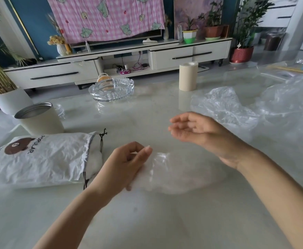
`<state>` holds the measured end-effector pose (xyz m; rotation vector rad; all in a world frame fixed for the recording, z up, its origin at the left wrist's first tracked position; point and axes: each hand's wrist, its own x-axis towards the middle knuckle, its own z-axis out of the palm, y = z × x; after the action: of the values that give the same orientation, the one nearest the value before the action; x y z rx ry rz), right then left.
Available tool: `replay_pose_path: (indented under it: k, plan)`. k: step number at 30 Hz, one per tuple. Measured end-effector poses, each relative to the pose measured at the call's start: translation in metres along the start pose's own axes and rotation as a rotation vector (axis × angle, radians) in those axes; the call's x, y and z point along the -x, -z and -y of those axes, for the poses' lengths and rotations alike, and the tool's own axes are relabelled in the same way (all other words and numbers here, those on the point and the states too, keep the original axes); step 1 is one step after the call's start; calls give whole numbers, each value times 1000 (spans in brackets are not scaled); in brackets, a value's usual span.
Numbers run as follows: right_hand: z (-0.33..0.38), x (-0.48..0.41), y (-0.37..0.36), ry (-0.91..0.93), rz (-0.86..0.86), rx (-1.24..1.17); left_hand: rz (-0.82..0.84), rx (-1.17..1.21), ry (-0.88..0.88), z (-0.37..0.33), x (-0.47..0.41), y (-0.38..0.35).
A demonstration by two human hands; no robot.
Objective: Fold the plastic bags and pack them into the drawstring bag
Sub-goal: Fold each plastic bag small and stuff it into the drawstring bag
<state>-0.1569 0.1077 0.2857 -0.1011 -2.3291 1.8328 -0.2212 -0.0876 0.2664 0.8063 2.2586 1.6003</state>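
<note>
Left hand (127, 166), fingers curled, grips one end of the folded plastic bag (172, 171), which lies on the marble table (147, 221) just right of the drawstring bag (39, 159). Right hand (192, 129) hovers farther right, fingers relaxed and apart, holding nothing. Loose plastic bags (224, 106) lie farther right again.

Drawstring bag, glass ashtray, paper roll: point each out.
drawstring bag (48, 162): head view, crumpled white body
glass ashtray (123, 90): head view, ribbed front rim
paper roll (188, 78): head view, side wall
</note>
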Motion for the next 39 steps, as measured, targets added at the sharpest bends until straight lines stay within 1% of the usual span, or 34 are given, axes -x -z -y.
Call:
replay_pose_path:
  k: [2,3,4,6,8,10,11,12,13,14,15,16,17,18,19,21,22,23,24,26,28,30,33,35,37,39]
  plan:
    - [2,5,-10,-113,287,-17,94,-9,4,-6,4,-2]
    - [0,7,-18,-156,394,12,116,-27,13,-7,6,-3]
    - [-3,9,-25,-184,462,60,126,-43,25,-7,6,-3]
    - [-5,12,-32,-185,508,151,99,-61,37,-6,4,-2]
    - [0,15,-29,-200,479,132,-27,-81,28,-4,-1,4]
    - [7,15,-22,-216,401,77,-210,-72,-8,-2,-6,13]
    - [10,14,-19,-207,339,66,-301,-30,-31,-2,-8,16]
    - [10,13,-16,-187,271,39,-373,63,-39,-2,-9,19]
    - [10,12,-16,-171,200,-11,-396,229,-16,-3,-10,22]
    - [7,11,-16,-169,146,-66,-353,429,40,-4,-10,23]
    - [6,10,-16,-181,105,-112,-247,596,97,-6,-9,21]
    - [4,9,-18,-188,101,-138,-124,673,151,-7,-8,18]
    - [2,9,-20,-195,119,-152,-10,658,187,-6,-6,12]
    - [0,9,-23,-198,168,-154,62,609,195,-5,-2,5]
    - [-1,10,-24,-210,223,-137,80,563,191,-5,1,-1]
    - [0,11,-26,-229,370,-34,4,555,205,-4,5,-8]
    - [1,12,-25,-234,423,15,-23,555,218,-3,5,-9]
    - [2,13,-26,-234,441,32,-24,539,227,-3,5,-9]
    - [2,13,-27,-227,420,19,-4,507,234,-2,5,-9]
    - [0,12,-33,-213,312,-59,22,397,212,-1,6,-12]
    - [-2,11,-42,-233,210,-166,-13,295,168,-2,8,-16]
    - [-5,9,-46,-257,133,-204,-59,278,126,-1,7,-16]
    - [-5,7,-44,-280,46,-288,-52,329,125,0,6,-12]
    - [-5,5,-43,-278,27,-380,-50,399,137,-1,5,-10]
    - [-5,4,-42,-269,32,-437,-83,542,193,-4,4,-8]
    - [-7,4,-44,-228,29,-423,-103,710,301,-8,3,-6]
